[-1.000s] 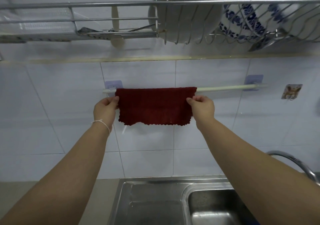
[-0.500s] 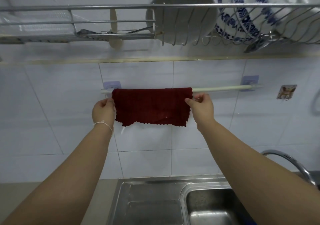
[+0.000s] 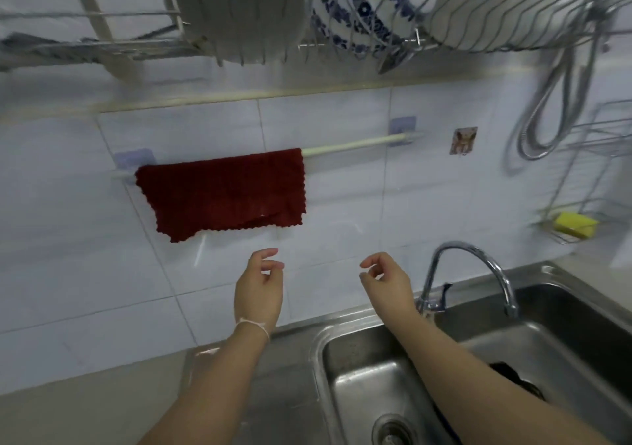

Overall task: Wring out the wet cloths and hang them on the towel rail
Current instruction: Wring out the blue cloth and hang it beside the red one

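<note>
A dark red cloth [image 3: 222, 193] hangs folded over the left end of a pale towel rail [image 3: 359, 143] fixed to the white tiled wall, its long axis running along the rail, which tilts up toward the right in this view. The cloth's scalloped lower edge hangs free and uneven, lower at the left. The right half of the rail is bare up to its bracket. Below the cloth, clear of it, the person's left hand [image 3: 260, 287] is raised with fingers loosely curled and empty, a thin string around the wrist. The right hand [image 3: 386, 282], just beside it, is likewise loosely curled and holding nothing. Under the right forearm lies a steel sink [image 3: 359, 376], a dark cloth [image 3: 513, 378] partly hidden in its basin, with a curved tap [image 3: 478, 266] at its back edge.
</note>
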A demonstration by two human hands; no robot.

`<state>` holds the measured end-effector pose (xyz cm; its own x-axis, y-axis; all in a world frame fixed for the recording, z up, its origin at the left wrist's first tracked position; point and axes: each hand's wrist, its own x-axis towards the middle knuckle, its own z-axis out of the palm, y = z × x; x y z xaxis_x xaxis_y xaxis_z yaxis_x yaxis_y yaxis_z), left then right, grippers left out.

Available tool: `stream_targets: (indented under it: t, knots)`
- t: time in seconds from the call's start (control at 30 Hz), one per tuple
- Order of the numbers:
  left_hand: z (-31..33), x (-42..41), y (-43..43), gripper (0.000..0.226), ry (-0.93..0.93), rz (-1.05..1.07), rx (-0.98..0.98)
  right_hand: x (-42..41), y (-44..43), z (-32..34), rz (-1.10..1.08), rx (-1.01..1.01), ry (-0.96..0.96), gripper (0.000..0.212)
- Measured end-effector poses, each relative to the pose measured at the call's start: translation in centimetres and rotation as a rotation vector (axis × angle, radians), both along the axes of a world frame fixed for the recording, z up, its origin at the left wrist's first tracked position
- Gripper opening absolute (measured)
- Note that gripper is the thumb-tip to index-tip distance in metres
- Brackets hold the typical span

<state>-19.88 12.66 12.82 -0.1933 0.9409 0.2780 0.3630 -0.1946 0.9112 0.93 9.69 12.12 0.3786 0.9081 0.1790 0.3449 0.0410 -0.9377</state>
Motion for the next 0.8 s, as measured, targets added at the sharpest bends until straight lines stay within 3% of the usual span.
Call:
stream_targets:
  t: [0.17, 0.3, 0.37, 0.47, 0.63, 0.73, 0.8]
  knots:
    - [-4.7, 7.5, -2.3, 0.027, 0.130, -0.216, -0.170, 6.9, -5.2, -5.6, -0.064, -0.153, -0.100, 0.019]
    - [-8.5, 12.1, -3.6, 0.039, 0.314, -0.353, -0.260, 13.8, -8.6, -10.2, -0.086, -0.404, -0.316, 0.025]
    - [-10.3, 14.1, -4.8, 0.044, 0.428, -0.388, -0.298, 17.0, -9.8, -12.5, -0.046, -0.579, -0.457, 0.040]
    - [-13.2, 16.9, -7.3, 0.049, 0.417, -0.409, -0.412, 20.4, -11.1, -15.4, 0.074, -0.778, -0.621, 0.069]
    - [-17.8, 20.1, -11.4, 0.050, 0.386, -0.397, -0.617, 23.1, -11.2, -19.3, 0.366, -0.813, -0.618, 0.093]
    - [-19.6, 22.2, -12.8, 0.053, 0.444, -0.379, -0.683, 24.3, -10.3, -21.3, 0.435, -0.790, -0.516, 0.121]
    - [-20.4, 23.4, -13.4, 0.058, 0.514, -0.392, -0.690, 24.4, -9.7, -22.1, 0.439, -0.765, -0.506, 0.124]
